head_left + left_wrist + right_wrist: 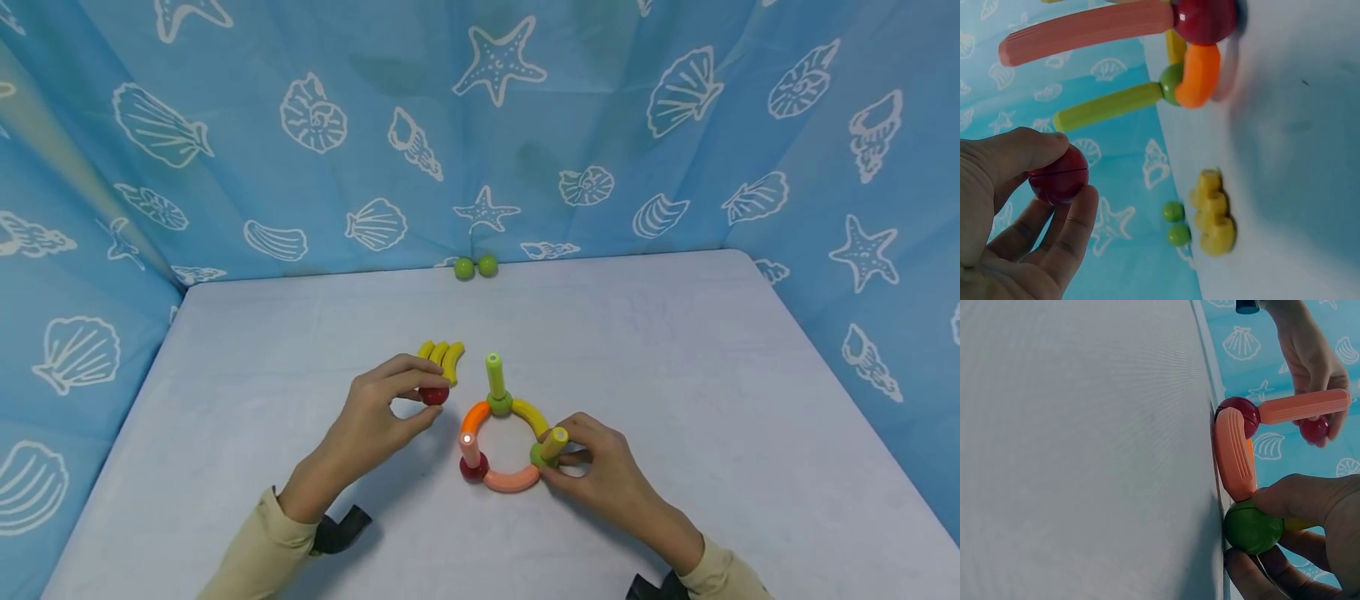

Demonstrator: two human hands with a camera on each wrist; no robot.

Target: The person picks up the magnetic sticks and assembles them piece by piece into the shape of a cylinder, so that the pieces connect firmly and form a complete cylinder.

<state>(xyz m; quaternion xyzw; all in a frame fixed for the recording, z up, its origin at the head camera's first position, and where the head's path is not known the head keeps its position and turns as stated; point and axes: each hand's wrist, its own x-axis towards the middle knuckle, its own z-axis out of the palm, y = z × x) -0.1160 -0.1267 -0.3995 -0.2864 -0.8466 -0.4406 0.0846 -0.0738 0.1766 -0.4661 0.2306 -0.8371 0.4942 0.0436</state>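
Observation:
My left hand [386,408] pinches a loose red ball [1060,178] between thumb and fingers, raised left of a ring-shaped toy. Curved orange [474,418], yellow [531,415] and salmon [513,481] pieces form the ring, joined by two green balls and a red ball [473,468]. A straight stick rises from each joint: a yellow-green stick [495,375] at the back, a salmon stick [469,448] at left, a yellow stick [555,442] at right. With thumb and fingers, my right hand [600,467] grips the right green ball [1252,526].
Three curved yellow pieces [452,362] lie side by side just beyond my left hand. Two green balls [476,267] sit at the table's back edge. A white cloth covers the table [300,325]; a blue shell-print curtain [420,75] hangs behind and at both sides.

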